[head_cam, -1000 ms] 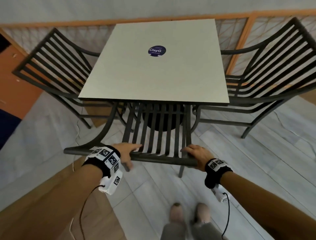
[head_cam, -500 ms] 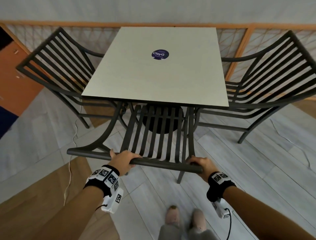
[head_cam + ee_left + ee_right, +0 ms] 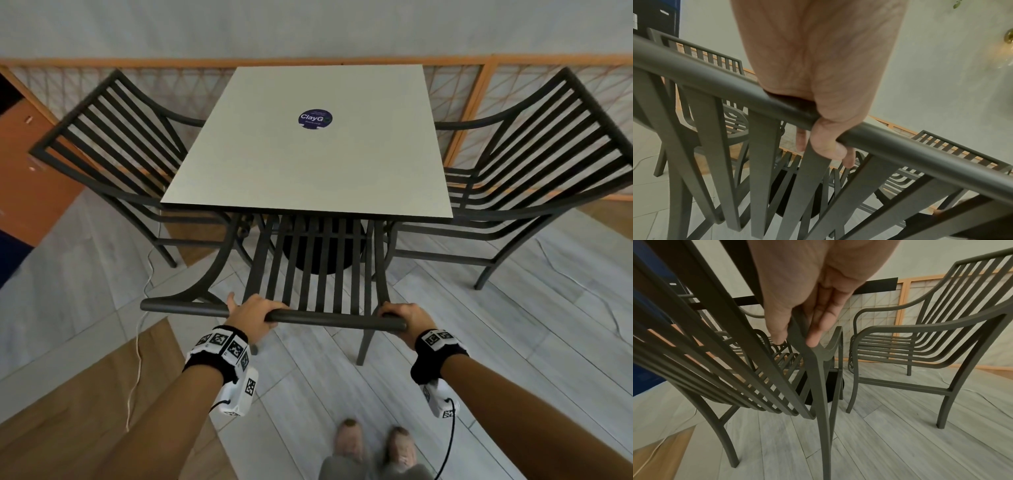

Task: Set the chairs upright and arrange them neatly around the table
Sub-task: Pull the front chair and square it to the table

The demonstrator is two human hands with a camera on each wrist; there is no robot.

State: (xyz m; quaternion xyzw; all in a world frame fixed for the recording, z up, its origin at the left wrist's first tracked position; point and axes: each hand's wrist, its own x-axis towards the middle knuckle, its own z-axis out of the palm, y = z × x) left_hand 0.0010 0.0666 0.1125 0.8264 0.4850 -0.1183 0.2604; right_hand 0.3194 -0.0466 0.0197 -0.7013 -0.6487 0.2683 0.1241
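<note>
Near chair [image 3: 308,274] upright, seat facing under the counter [image 3: 308,164]; top rail runs left-right. Left hand [image 3: 255,317] and right hand [image 3: 407,318] each grip wrapped on the rail.

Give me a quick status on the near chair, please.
Left hand and right hand both grip near chair top rail. Chair upright, seat tucked under table. Nothing blocking.

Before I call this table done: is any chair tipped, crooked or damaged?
Nothing stands out. All three chairs are upright: the left chair and right chair face the table from its sides, the near chair sits tucked under the front edge. Left hand and right hand grip its top rail. No damage shows.
</note>
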